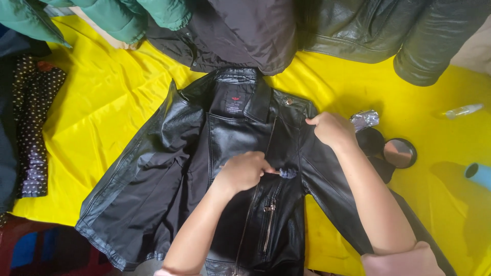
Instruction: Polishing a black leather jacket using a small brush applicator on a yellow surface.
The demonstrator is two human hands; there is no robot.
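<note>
A black leather jacket (225, 168) lay opened out, lining and collar up, across the middle of a yellow table cover (102, 97), its hem running off the near edge and its collar pointing to the far edge. The left hand (244, 171) was closed around a small brush or dauber (287, 173), whose dark fuzzy tip pressed on the right front panel just above a zipped pocket (268, 225). The right hand (332, 129) pinched the lapel near the shoulder snap, apparently pulling the leather taut and flat so the tip met a smooth surface. The hands were apart, each clamped on its own thing.

Toward the right edge sat an open round tin with its lid (399, 152) beside it, close to the right forearm and within easy reach, and a crumpled bit of foil (364, 119) just behind. A clear small bottle (463, 110) and a pale blue cylinder (478, 175) lay farther right.

Along the far edge were piled a green puffer jacket (117, 18), a dark quilted coat (240, 36) and an olive leather jacket (378, 30). A dotted dark garment (31, 117) hung over the left edge.
</note>
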